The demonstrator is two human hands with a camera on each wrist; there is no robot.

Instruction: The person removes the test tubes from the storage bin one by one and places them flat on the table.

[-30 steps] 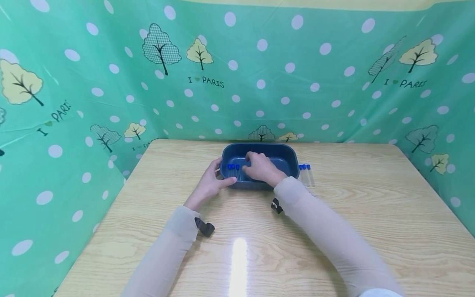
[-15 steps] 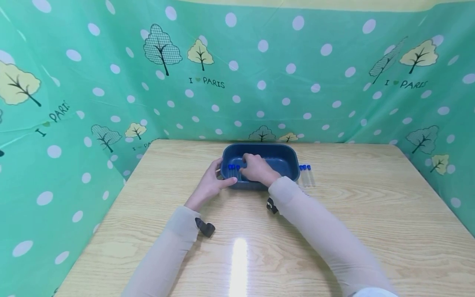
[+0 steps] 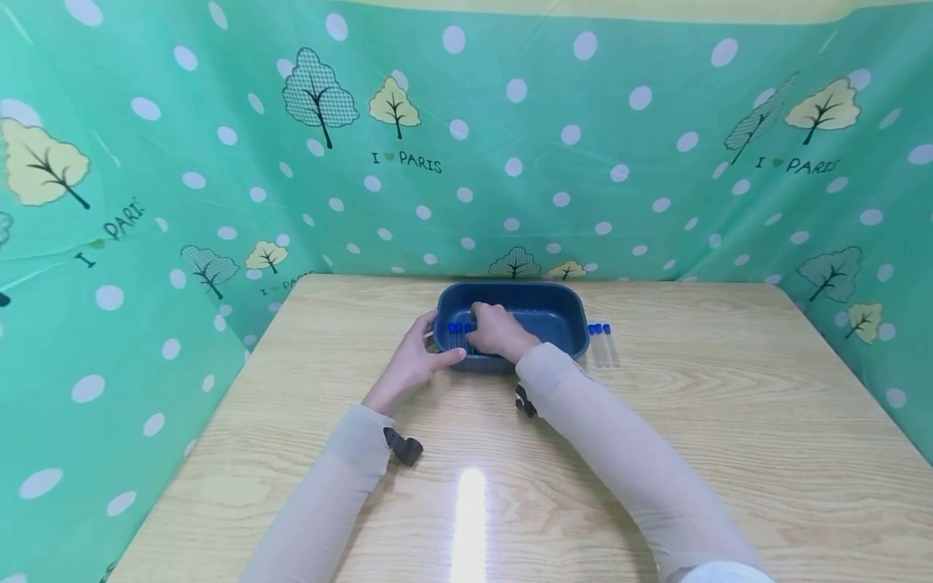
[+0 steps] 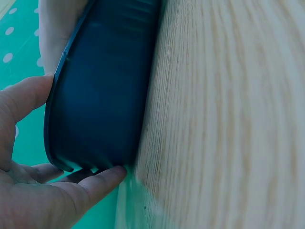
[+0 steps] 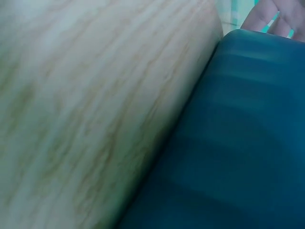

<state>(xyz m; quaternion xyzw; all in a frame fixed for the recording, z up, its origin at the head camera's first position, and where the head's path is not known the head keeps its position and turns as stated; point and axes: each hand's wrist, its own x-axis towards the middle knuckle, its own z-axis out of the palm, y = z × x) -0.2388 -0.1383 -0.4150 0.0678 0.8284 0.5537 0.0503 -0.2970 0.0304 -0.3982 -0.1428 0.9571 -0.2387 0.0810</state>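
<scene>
A dark blue rectangular plastic basin (image 3: 560, 325) stands at the back of the table. My left hand (image 3: 414, 360) grips its left end, thumb at the rim and fingers spread along the outer wall (image 4: 100, 86), as the left wrist view shows. Inside, at the left end, thin clear tubes with blue caps (image 3: 455, 328) lean on the front wall. My right hand (image 3: 498, 330) reaches over the front wall into the basin, fingers bent, fingertips right at the rightmost cap. I cannot tell whether it pinches that tube; the fingers hide the spot.
Just right of the basin, several clear tubes (image 3: 602, 346) with blue caps lie side by side on the wooden table (image 3: 729, 421). A green patterned curtain (image 3: 641, 202) hangs behind the table and along its sides. Each wrist carries a small black camera (image 3: 403, 446).
My right hand has moved left inside the basin, from its middle to the tubes at the left end. The left hand and the basin have stayed put.
</scene>
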